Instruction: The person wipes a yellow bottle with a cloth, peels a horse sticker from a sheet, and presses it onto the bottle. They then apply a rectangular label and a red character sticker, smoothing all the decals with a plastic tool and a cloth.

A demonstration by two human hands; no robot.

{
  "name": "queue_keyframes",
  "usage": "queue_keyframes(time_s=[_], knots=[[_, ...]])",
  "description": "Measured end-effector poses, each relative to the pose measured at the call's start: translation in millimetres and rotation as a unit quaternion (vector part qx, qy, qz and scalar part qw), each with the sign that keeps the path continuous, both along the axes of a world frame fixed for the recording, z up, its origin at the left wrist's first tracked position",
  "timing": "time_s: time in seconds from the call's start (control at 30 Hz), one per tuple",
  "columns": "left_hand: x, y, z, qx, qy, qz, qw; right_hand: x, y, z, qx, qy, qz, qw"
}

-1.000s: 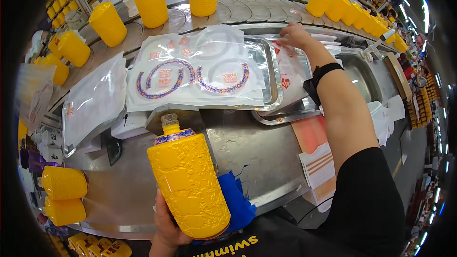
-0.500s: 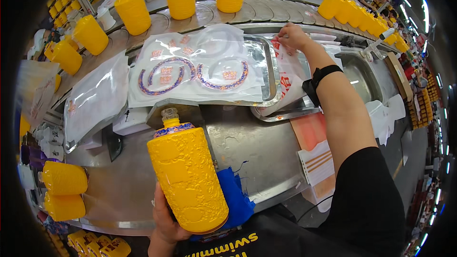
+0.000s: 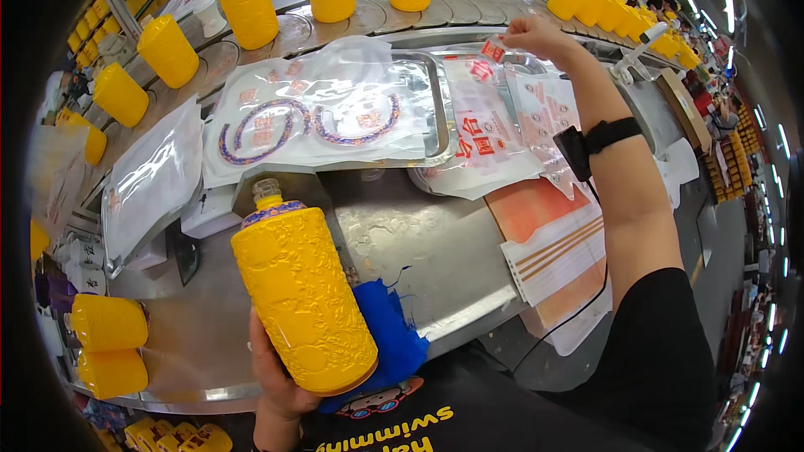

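My left hand [image 3: 280,372] is wrapped round the lower part of a yellow embossed bottle [image 3: 306,293], tilted, with a clear glass neck and a blue patterned band at its shoulder. Farther off on the right, my right hand [image 3: 540,36] pinches a small red-and-white decal [image 3: 494,50] between its fingertips. Below that hand lies a clear sheet with large red characters [image 3: 479,138]. Beside it is a sheet of small pale-red decals [image 3: 544,113]. To the left, a translucent sheet [image 3: 335,67] carries curved blue patterned strips [image 3: 360,127].
Several yellow bottles [image 3: 249,12] stand along a conveyor [image 3: 368,21] at the back. Two more yellow bottles [image 3: 109,324] lie at the left edge of the metal table [image 3: 419,234]. A blue cloth [image 3: 389,331] hangs by the near edge, and brown strips [image 3: 557,251] rest on white paper.
My right hand has lifted off the sheet with a small red decal in its fingertips, uncovering more sheets below. My left hand still grips the bottle. The whole view has shifted slightly.
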State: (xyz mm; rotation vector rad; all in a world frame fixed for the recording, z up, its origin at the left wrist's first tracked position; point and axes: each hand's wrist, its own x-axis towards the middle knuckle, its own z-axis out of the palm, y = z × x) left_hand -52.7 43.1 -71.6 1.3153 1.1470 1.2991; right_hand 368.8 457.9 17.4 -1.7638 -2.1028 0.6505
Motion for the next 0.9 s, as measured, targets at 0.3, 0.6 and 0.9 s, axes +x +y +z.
queue_keyframes(time_s=[0.3, 0.6, 0.9], knots=[[-2.6, 5.6, 6.1, 0.084, 0.067, -0.025, 0.994, 10.4, 4.6, -70.5, 0.145, -0.276, 0.056, 0.949], [-4.2, 2.5, 23.7, 0.057, -0.019, -0.064, 0.996, -65.9, -122.9, 33.0, 0.271, -0.046, 0.207, 0.939], [18.1, 40.7, 111.6, 0.171, 0.217, 0.05, 0.96, -161.3, -270.7, 72.0, 0.302, 0.149, 0.333, 0.881]])
